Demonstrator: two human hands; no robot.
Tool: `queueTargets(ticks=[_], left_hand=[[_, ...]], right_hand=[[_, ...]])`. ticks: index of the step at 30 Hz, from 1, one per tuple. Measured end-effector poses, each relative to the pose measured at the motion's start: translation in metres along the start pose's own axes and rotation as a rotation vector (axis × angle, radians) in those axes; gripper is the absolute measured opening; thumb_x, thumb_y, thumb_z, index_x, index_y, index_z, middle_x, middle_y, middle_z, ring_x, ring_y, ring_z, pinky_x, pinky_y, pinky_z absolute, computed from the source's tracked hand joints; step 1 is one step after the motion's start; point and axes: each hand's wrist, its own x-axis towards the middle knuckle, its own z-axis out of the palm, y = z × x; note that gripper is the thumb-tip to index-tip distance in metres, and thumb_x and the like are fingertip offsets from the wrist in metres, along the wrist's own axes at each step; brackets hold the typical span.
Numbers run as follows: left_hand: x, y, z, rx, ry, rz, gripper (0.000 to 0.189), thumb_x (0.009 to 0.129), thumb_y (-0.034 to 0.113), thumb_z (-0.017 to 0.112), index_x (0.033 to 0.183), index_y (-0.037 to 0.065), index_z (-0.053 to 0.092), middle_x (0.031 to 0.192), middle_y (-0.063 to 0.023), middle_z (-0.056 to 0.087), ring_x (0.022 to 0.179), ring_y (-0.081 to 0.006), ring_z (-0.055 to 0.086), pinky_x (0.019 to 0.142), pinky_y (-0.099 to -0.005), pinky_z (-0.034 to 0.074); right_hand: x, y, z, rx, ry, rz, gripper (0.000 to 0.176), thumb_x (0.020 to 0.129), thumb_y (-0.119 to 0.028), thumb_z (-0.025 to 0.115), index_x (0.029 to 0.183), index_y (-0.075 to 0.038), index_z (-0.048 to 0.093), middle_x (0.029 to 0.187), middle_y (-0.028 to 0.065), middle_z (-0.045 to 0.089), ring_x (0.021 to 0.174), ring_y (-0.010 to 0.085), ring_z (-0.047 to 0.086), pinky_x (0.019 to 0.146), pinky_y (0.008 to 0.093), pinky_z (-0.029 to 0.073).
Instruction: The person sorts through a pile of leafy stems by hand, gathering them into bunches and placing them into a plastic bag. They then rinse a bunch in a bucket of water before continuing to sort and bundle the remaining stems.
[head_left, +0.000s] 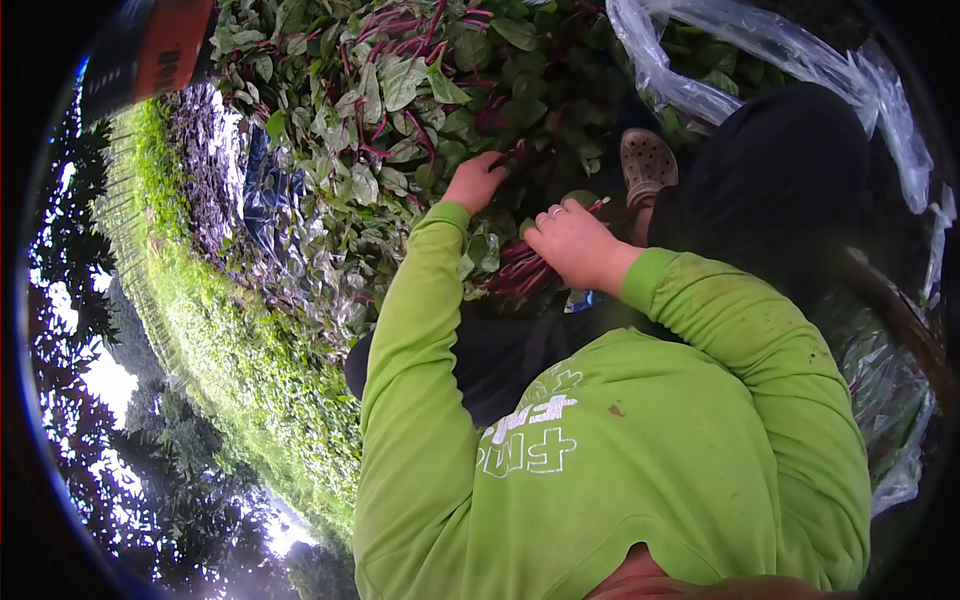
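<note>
My right hand (pixel 575 245), with a ring on one finger, is closed over a bunch of red-purple stems (pixel 522 272) in front of my torso. Green leaf shows at its fingertips. To the left and farther forward, my left hand (pixel 475 183) reaches into a large heap of leafy greens with red stems (pixel 400 85). Its fingers are bent together at a short red stem (pixel 518 150); the fingertips are partly hidden among dark leaves.
A brown clog with holes (pixel 648 165) is on a foot beside the heap. Clear plastic sheeting (pixel 760 40) curves round the upper right, beyond a dark-clothed knee (pixel 790 150). Green plants and a fence stand at the left. An orange-and-black object (pixel 170 50) blocks the upper left corner.
</note>
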Motion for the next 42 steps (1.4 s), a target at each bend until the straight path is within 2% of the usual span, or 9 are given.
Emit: queueTargets(ticks=[7,8,12,18,22,26,29,32,42], left_hand=[[-0.037,0.036,-0.008,-0.271,-0.426,0.001,0.048,0.101,0.025,0.058,0.142,0.000,0.058,0.127,-0.0109,0.069,0.118,-0.0178,0.063,0.103,-0.0267,0.045],[-0.031,0.021,-0.001,-0.217,-0.636,0.105,0.063,0.104,0.050,0.049,0.148,0.005,0.054,0.149,-0.0130,0.056,0.140,-0.0215,0.048,0.118,-0.0375,0.033],[-0.070,0.085,0.005,-0.473,-0.419,-0.509,0.094,0.094,0.084,0.031,0.154,0.015,0.049,0.164,-0.0105,0.038,0.154,-0.0266,0.023,0.125,-0.0547,0.009],[-0.060,0.055,0.007,-0.679,-0.490,-0.527,0.075,0.097,0.068,0.053,0.148,0.014,0.056,0.156,-0.0083,0.048,0.147,-0.0224,0.035,0.121,-0.0469,0.022],[-0.052,0.037,-0.008,-0.666,-0.577,-0.223,0.052,0.093,0.029,0.073,0.140,0.012,0.062,0.135,-0.0051,0.064,0.134,-0.0194,0.050,0.114,-0.0384,0.033],[-0.039,0.007,-0.007,-0.768,-0.421,-0.261,0.043,0.094,0.016,0.071,0.135,0.008,0.063,0.121,-0.0029,0.068,0.124,-0.0180,0.056,0.109,-0.0340,0.037],[-0.038,0.002,0.003,-0.625,-0.365,-0.165,0.048,0.092,0.029,0.071,0.135,0.010,0.063,0.129,-0.0097,0.066,0.133,-0.0238,0.047,0.117,-0.0450,0.026],[-0.061,0.064,-0.004,-0.547,-0.183,-0.500,0.051,0.095,0.045,0.069,0.134,0.013,0.062,0.123,-0.0038,0.068,0.127,-0.0180,0.054,0.109,-0.0318,0.036],[-0.056,0.050,-0.022,-0.693,-0.320,-0.481,0.083,0.093,0.086,0.032,0.108,0.014,0.071,0.101,-0.0063,0.069,0.072,-0.0181,0.056,0.097,-0.0442,0.036]], right_hand=[[0.004,-0.003,0.006,-0.047,0.160,-0.034,0.047,0.069,-0.011,0.072,0.115,-0.002,0.062,0.102,0.0133,0.064,0.101,0.0302,0.062,0.086,0.0417,0.046],[0.004,-0.003,0.010,-0.040,0.146,0.003,0.049,0.070,-0.011,0.072,0.116,-0.001,0.062,0.103,0.0135,0.063,0.102,0.0303,0.062,0.086,0.0423,0.046],[-0.003,-0.007,0.010,-0.103,0.141,0.059,0.048,0.074,-0.012,0.069,0.119,0.000,0.062,0.110,0.0134,0.060,0.107,0.0291,0.059,0.083,0.0438,0.046],[0.003,-0.015,0.006,-0.187,0.082,-0.003,0.033,0.083,-0.016,0.061,0.114,-0.003,0.064,0.113,0.0104,0.059,0.110,0.0261,0.057,0.085,0.0423,0.045],[0.003,-0.016,0.009,-0.193,0.147,-0.067,0.031,0.085,-0.018,0.060,0.112,-0.004,0.065,0.115,0.0100,0.060,0.112,0.0258,0.057,0.086,0.0422,0.045],[0.004,-0.019,0.005,-0.166,0.096,-0.077,0.030,0.085,-0.019,0.059,0.111,-0.004,0.066,0.116,0.0111,0.062,0.116,0.0269,0.057,0.091,0.0422,0.044],[0.006,-0.016,0.006,-0.236,0.197,-0.145,0.025,0.086,-0.018,0.059,0.106,-0.006,0.069,0.116,0.0113,0.065,0.118,0.0276,0.058,0.097,0.0428,0.044],[0.007,-0.013,0.010,-0.245,0.261,-0.167,0.025,0.086,-0.017,0.059,0.105,-0.006,0.070,0.119,0.0125,0.066,0.117,0.0290,0.060,0.101,0.0437,0.043],[0.005,-0.009,0.012,-0.122,0.096,-0.023,0.044,0.076,-0.016,0.070,0.115,0.004,0.064,0.145,0.0317,0.050,0.138,0.0443,0.047,0.115,0.0506,0.037]])
